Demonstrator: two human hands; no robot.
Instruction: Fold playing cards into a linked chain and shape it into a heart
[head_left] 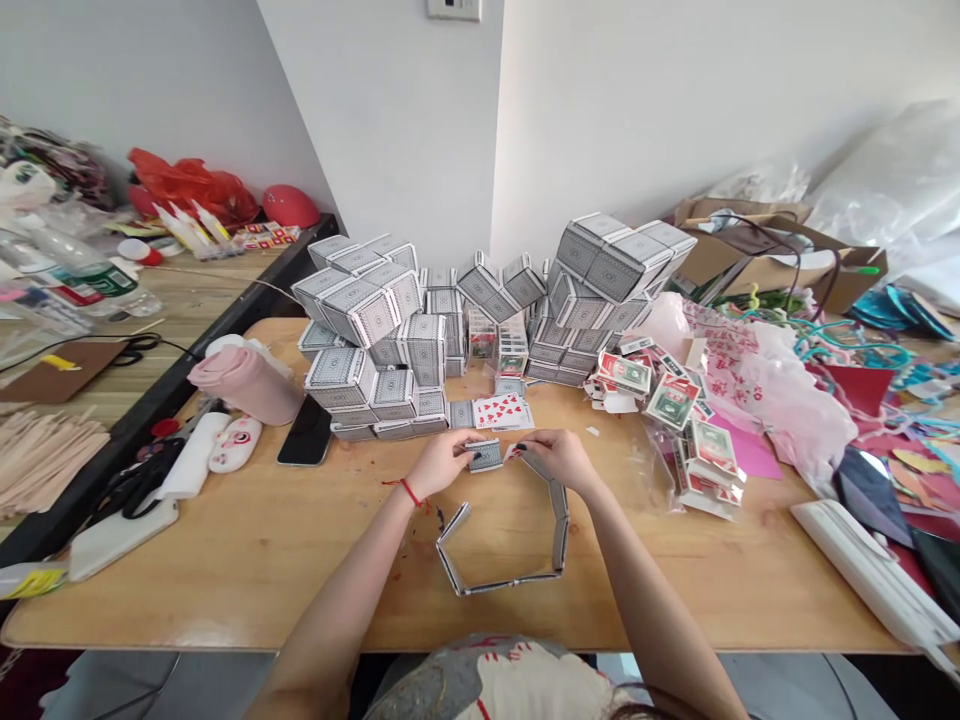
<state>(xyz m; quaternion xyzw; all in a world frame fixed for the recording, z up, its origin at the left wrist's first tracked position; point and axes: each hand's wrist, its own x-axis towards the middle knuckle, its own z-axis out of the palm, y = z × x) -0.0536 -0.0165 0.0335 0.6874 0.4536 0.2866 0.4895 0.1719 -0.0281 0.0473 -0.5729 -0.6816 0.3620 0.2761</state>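
My left hand and my right hand meet over the middle of the wooden table. Between them they pinch a folded playing card with a grey patterned back. From my right hand a chain of joined folded cards runs down, across and back up as an open ring standing on the table. A red string is tied round my left wrist. Just beyond my hands lies a small fan of red face-up cards.
A big heap of cubes made of cards fills the table's far side. Packs of cards in plastic lie right, a pink roll, a black phone and scissors left. Paper clutter covers the far right.
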